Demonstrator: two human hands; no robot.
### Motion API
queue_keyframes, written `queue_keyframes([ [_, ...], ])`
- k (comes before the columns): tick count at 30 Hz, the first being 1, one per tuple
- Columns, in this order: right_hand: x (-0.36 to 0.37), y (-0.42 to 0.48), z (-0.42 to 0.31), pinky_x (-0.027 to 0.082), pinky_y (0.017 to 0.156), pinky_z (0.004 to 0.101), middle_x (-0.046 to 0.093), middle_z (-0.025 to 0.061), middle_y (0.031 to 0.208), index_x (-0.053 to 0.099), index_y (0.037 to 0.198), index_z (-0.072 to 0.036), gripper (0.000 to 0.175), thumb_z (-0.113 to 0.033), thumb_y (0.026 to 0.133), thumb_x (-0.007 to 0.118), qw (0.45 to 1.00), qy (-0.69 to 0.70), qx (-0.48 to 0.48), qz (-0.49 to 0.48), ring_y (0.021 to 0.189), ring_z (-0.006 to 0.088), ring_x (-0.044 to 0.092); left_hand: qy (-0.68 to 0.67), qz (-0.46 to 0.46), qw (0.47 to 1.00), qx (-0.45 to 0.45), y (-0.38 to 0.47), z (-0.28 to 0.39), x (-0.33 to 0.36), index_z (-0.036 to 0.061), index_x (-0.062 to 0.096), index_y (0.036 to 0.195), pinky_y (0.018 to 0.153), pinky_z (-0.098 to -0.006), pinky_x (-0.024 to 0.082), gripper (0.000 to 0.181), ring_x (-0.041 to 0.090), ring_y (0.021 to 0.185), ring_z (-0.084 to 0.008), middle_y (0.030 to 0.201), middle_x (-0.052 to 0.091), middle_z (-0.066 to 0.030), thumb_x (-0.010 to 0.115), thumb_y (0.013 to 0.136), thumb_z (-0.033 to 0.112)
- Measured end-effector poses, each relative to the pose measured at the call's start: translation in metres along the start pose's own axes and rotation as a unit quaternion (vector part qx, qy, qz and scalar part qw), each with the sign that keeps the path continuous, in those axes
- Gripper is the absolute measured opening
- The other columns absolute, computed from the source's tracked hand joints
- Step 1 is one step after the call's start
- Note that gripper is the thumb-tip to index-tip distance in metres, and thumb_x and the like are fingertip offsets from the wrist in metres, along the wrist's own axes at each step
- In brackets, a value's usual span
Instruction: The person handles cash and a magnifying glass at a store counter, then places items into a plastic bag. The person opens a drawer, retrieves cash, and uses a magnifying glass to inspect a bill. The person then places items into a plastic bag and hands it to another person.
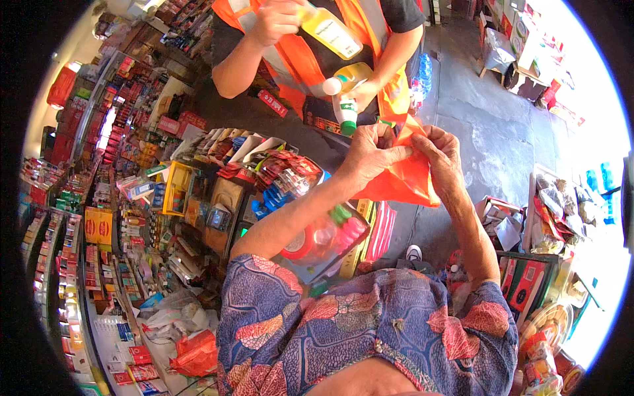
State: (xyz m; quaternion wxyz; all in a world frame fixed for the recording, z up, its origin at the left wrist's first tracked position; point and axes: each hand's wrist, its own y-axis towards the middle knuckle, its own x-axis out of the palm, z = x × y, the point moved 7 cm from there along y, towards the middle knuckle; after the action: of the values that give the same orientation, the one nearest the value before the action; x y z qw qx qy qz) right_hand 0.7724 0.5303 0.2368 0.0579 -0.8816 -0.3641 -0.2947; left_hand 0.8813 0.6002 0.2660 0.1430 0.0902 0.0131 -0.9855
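An orange-red plastic bag hangs between my two hands, in front of my body. My left hand pinches its upper edge from the left. On the opposite side, the fingers of my right hand are closed on the rim. Just beyond the bag stands a person in an orange reflective vest. That person's raised hand holds a bottle of yellow liquid. Their other hand keeps a second yellow bottle and a white bottle with a green cap, close to my left hand.
Under my left forearm is a counter with a clear-lidded container and packaged goods. A yellow box and a small digital device lie further left. Shelves of small packs line the left. A tray of bagged goods is at right.
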Motion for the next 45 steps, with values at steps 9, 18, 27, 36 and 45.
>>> queue_keyframes([
  [9, -0.005, 0.002, -0.003, 0.046, 0.061, 0.0201, 0.063, -0.0002, 0.077, 0.063, 0.089, 0.001, 0.01, -0.007, 0.089, 0.058, 0.997, -0.067, -0.022, 0.011, 0.066, 0.0044, 0.056, -0.213, 0.005, 0.974, -0.071, 0.002, -0.003, 0.005, 0.0049, 0.057, 0.098, 0.056, -0.0211, 0.052, 0.018, 0.062, 0.062, -0.007, 0.079, 0.064, -0.0002, 0.065, 0.087, 0.018],
  [18, -0.039, 0.002, -0.011, 0.038, 0.058, 0.0199, 0.057, -0.0055, 0.075, 0.063, 0.086, 0.003, 0.019, -0.014, 0.093, 0.055, 0.924, -0.323, -0.179, 0.096, 0.068, 0.0016, 0.046, -0.254, -0.004, 0.965, -0.069, -0.008, -0.013, 0.008, 0.0062, 0.053, 0.084, 0.048, -0.0253, 0.052, 0.016, 0.061, 0.054, -0.0125, 0.071, 0.061, -0.0033, 0.066, 0.086, 0.016],
  [27, -0.049, -0.019, -0.016, 0.04, 0.062, 0.0207, 0.053, -0.0016, 0.073, 0.055, 0.079, 0.0, 0.017, -0.008, 0.094, 0.051, 0.939, -0.255, -0.214, 0.088, 0.067, 0.0056, 0.048, 0.114, 0.165, 0.979, 0.026, -0.004, -0.025, -0.049, 0.0056, 0.055, 0.081, 0.047, -0.0231, 0.045, 0.026, 0.052, 0.052, -0.0078, 0.066, 0.053, 0.0006, 0.068, 0.085, 0.028],
  [36, 0.062, -0.045, 0.009, 0.048, 0.07, 0.0394, 0.056, 0.0119, 0.089, 0.054, 0.088, -0.003, 0.018, -0.009, 0.072, 0.06, 0.745, -0.535, -0.314, -0.247, 0.082, 0.0284, 0.06, -0.199, 0.014, 0.967, -0.156, 0.001, -0.054, -0.014, 0.0045, 0.06, 0.094, 0.061, -0.0294, 0.049, 0.021, 0.059, 0.067, -0.0131, 0.077, 0.061, -0.0022, 0.055, 0.092, 0.024],
  [45, -0.092, -0.044, -0.001, 0.047, 0.055, 0.047, 0.061, 0.0169, 0.064, 0.063, 0.077, -0.003, 0.048, -0.048, 0.088, 0.051, 0.626, -0.772, -0.004, -0.112, 0.058, 0.0374, 0.06, -0.216, -0.015, 0.958, -0.186, -0.035, -0.057, -0.1, 0.0067, 0.055, 0.084, 0.039, -0.0194, 0.026, 0.012, 0.034, 0.042, -0.0037, 0.057, 0.043, 0.0047, 0.054, 0.092, 0.016],
])
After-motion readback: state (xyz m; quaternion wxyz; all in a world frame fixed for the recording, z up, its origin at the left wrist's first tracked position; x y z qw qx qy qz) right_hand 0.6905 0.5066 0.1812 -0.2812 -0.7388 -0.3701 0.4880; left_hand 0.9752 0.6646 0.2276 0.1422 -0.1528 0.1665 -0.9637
